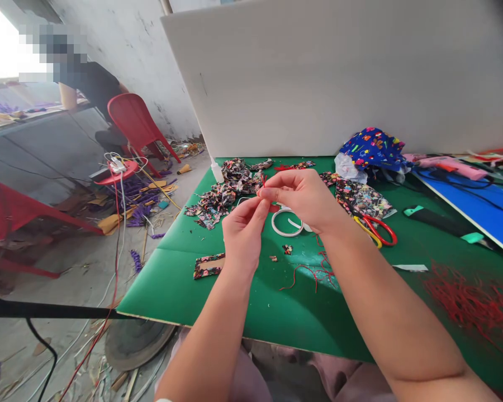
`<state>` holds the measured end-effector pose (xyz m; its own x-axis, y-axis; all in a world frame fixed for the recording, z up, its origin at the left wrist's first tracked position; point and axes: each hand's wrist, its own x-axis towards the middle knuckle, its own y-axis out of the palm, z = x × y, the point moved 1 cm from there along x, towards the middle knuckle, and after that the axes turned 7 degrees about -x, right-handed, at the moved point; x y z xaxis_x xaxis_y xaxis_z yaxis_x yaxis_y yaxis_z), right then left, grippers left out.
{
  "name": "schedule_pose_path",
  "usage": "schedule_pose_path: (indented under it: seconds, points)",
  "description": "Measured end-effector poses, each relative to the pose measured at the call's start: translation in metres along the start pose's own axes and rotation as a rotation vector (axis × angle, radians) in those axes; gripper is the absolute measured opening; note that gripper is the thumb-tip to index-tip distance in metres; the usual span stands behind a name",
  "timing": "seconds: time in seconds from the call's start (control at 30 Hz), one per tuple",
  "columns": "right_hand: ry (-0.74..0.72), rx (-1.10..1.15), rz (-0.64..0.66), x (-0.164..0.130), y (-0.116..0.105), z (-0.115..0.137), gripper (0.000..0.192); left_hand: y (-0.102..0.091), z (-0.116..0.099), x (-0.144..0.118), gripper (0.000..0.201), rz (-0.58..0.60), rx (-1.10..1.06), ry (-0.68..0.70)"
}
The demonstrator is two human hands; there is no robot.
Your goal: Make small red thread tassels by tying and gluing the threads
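Above the green table, my left hand (243, 229) and my right hand (304, 195) meet, thumbs and forefingers pinched together. A short bit of red thread (264, 179) sticks up at their fingertips; most of what they pinch is hidden. Dark floral fabric scraps (216, 198) are heaped just beyond my left hand. Below the pinch lies a white tape ring (273, 223), partly behind my right hand. A small floral-edged rectangular frame (202, 274) rests beside my left wrist. Scissors (381, 230) with red and yellow handles lie right of my right wrist, touching more floral fabric (362, 198).
Loose red threads (473, 298) cover the table's right side. A green-and-black cutter (444, 223), a blue board (482, 206), a pink glue gun (455, 166) and a blue patterned cloth (373, 148) lie at right. A white panel (318, 78) stands behind. Someone sits by a red chair (132, 120).
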<state>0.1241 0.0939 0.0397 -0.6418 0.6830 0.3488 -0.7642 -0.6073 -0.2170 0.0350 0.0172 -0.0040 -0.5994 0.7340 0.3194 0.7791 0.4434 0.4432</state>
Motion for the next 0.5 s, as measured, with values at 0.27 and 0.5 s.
schedule_pose_path:
  seconds: [0.27, 0.5]
  points:
    - [-0.131, -0.441, -0.140, -0.0066, 0.0010, 0.0109, 0.015, -0.0028, 0.0020, 0.0005, 0.014, 0.010, 0.138, -0.068]
    - [-0.244, -0.519, -0.220, -0.0062, 0.0069, 0.0080, 0.013, -0.0009, -0.0011, -0.0028, 0.013, -0.010, 0.355, 0.017]
